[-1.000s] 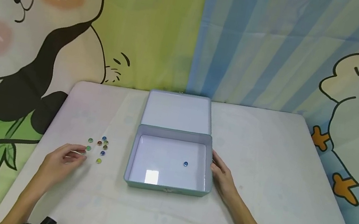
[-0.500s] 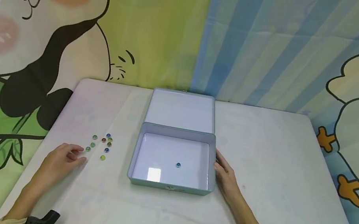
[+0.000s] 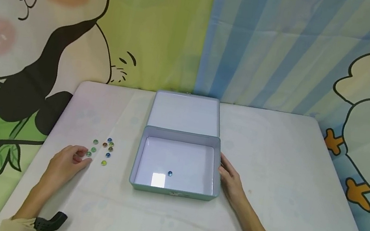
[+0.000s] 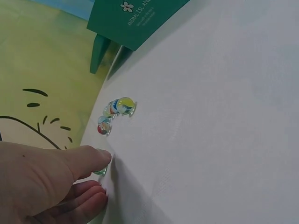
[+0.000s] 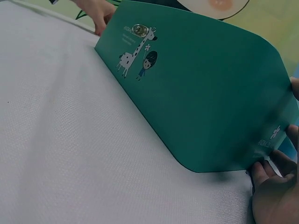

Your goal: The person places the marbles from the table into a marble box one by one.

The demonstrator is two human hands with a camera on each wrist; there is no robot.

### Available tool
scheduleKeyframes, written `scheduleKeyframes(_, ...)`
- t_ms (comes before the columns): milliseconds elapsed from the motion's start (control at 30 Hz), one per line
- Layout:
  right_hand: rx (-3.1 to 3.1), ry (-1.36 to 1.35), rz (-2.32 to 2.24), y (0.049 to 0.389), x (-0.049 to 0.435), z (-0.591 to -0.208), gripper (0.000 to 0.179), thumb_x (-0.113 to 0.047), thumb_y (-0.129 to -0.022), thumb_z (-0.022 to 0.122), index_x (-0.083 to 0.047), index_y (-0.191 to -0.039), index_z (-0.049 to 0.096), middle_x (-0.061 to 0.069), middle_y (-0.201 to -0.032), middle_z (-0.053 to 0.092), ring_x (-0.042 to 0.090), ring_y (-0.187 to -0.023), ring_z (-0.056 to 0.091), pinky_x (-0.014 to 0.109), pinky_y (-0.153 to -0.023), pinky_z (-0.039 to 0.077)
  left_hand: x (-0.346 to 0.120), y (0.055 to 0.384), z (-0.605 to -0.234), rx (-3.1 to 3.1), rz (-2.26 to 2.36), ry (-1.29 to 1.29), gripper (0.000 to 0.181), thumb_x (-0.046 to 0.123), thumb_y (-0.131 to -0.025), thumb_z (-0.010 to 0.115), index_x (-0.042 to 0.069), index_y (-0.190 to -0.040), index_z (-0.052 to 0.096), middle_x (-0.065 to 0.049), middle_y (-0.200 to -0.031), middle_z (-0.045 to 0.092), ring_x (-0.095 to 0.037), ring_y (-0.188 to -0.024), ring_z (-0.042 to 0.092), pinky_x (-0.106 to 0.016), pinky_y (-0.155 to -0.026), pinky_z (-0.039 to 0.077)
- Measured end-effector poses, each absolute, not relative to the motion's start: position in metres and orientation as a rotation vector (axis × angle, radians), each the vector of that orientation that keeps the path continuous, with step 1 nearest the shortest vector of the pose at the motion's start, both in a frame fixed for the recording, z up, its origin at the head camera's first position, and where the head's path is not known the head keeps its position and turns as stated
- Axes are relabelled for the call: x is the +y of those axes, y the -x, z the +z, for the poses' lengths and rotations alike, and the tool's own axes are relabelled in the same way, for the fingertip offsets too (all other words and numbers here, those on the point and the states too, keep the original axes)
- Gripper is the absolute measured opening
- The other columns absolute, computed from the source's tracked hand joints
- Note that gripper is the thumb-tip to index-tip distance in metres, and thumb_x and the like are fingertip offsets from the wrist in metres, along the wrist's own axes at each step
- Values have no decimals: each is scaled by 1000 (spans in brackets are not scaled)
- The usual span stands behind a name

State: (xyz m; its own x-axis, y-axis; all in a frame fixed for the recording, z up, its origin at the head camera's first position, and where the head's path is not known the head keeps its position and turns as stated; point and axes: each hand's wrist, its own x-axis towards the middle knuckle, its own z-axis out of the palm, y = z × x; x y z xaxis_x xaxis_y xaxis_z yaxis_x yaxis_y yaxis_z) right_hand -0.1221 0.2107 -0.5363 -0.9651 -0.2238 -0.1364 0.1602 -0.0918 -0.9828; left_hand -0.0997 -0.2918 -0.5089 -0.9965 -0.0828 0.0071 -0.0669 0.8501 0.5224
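On the table sat a green box; the right hand, fingers loose, touched it. The left hand, half bent, was by green marbles; I couldn't tell if it held one. The box held a blue marble.

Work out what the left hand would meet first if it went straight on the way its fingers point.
Most likely the nearest green glass marble, lying just ahead of the left hand on the white tablecloth. Depth is unclear, so they may already be touching.
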Motion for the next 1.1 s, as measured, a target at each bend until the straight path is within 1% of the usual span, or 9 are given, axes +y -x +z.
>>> scheduleKeyframes(267,1933,66,-2136,122,209,-535,61,-20,-100,45,-5,-154,21,17,-161,19,35,-150,16,6,-102,34,-293,103,-512,-2955,-811,-80,22,11,-87,69,1,-106,67,-14,-92,64,-24,-80,61,-28,-64,45)
scheduleKeyframes(433,1931,76,-2143,123,209,-535,60,-20,-101,45,-6,-154,21,17,-161,19,35,-150,15,6,-102,34,-296,99,-511,-2939,-806,-82,20,10,-86,69,1,-104,68,-13,-91,66,-23,-80,62,-26,-63,46)
scheduleKeyframes(533,1934,73,-2143,122,209,-535,60,-20,-101,45,-6,-154,22,17,-161,20,34,-150,15,6,-102,34,-295,96,-510,-2916,-833,-74,19,11,-85,71,4,-103,68,-10,-89,67,-15,-78,61,-19,-62,46)
scheduleKeyframes(600,1945,62,-2131,121,210,-535,60,-21,-101,46,-7,-154,22,16,-161,20,33,-150,16,7,-103,34,-291,94,-507,-2898,-908,-57,20,11,-85,72,6,-104,69,-8,-89,68,-7,-77,59,-14,-62,46)
scheduleKeyframes(667,1958,55,-2111,121,210,-535,60,-21,-101,45,-8,-154,22,15,-161,20,33,-150,15,12,-108,32,-283,92,-503,-2874,-1024,-36,20,11,-85,73,8,-104,69,-5,-90,69,2,-76,58,-10,-64,48)
scheduleKeyframes(767,1979,51,-2086,120,211,-535,59,-22,-101,44,-9,-154,22,14,-162,20,32,-151,15,30,-119,24,-266,90,-494,-2811,-1180,33,20,11,-85,74,9,-103,69,-5,-90,69,9,-76,57,-7,-66,49)
scheduleKeyframes(867,1982,50,-2089,121,211,-535,59,-22,-101,44,-9,-154,22,14,-162,20,32,-151,15,47,-122,14,-248,91,-487,-2742,-1293,146,19,10,-84,75,9,-102,69,-4,-90,69,8,-78,58,-8,-68,50)
scheduleKeyframes(967,1984,49,-2089,121,211,-537,59,-22,-101,45,-8,-154,22,14,-162,20,33,-151,15,51,-121,11,-232,93,-482,-2699,-1370,282,19,8,-83,75,10,-100,69,-2,-90,68,4,-78,60,-9,-70,52)
scheduleKeyframes(1100,1973,54,-2088,122,211,-538,60,-23,-101,44,-9,-154,21,12,-162,19,31,-151,14,49,-121,11,-213,97,-475,-2684,-1432,422,20,6,-82,76,12,-99,69,1,-90,67,1,-78,61,-12,-71,53)
